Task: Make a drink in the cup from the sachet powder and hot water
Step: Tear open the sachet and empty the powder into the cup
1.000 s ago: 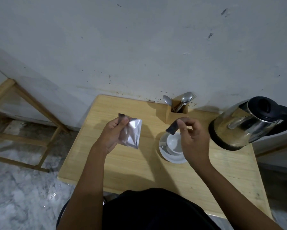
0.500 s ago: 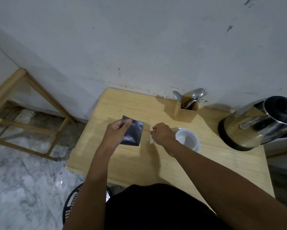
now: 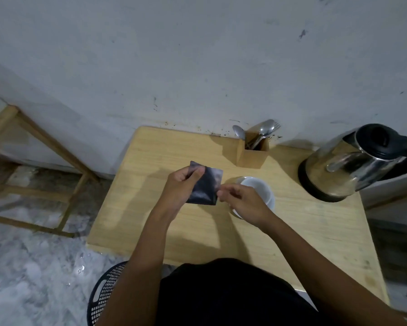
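Note:
My left hand [image 3: 182,184] holds a dark foil sachet [image 3: 206,187] upright above the wooden table [image 3: 139,208], thumb on its top left corner. My right hand [image 3: 243,201] has thumb and forefinger pinched at the sachet's lower right edge. Just right of the sachet stands a white cup [image 3: 259,187] on a saucer, its near side hidden by my right hand. A steel electric kettle [image 3: 348,165] with a black lid and handle stands at the table's back right corner.
A wooden cutlery holder [image 3: 253,154] with spoons [image 3: 266,128] and a fork stands against the wall behind the cup. A black mesh basket [image 3: 106,295] sits on the floor under the table's near left edge. A wooden frame [image 3: 33,137] stands at the left.
My right hand left its place above the cup, where it held a torn strip, dipped to the table, and now pinches the sachet's right edge. The sachet is turned dark side up.

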Demonstrator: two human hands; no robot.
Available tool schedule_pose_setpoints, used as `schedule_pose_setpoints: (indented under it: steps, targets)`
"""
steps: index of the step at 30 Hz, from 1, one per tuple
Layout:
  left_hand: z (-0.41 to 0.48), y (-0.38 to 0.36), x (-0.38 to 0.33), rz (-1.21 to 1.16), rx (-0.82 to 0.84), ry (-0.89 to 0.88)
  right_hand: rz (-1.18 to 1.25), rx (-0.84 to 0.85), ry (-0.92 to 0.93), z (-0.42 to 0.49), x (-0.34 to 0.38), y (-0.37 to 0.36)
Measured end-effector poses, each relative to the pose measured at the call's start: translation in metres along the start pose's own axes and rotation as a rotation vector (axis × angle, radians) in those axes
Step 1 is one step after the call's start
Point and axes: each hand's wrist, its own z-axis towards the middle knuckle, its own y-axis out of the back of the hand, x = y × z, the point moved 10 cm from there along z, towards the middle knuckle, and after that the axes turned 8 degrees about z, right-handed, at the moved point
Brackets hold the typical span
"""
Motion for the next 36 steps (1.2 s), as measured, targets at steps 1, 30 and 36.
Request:
schedule_pose_setpoints:
  steps: [1,30,36]
  targets:
    - [-0.001,-0.011,-0.005,0.007,0.033,-0.011,0.006,-0.025,0.024,-0.005,0.0,0.006]
    - [0.012,-0.125,-0.006,0.339,0.23,0.008,-0.313,-0.638,0.46,-0.109,-0.018,0.124]
    - [0.017,-0.13,-0.015,0.561,0.307,-0.263,-0.326,-0.554,0.321,-0.078,-0.013,0.139]
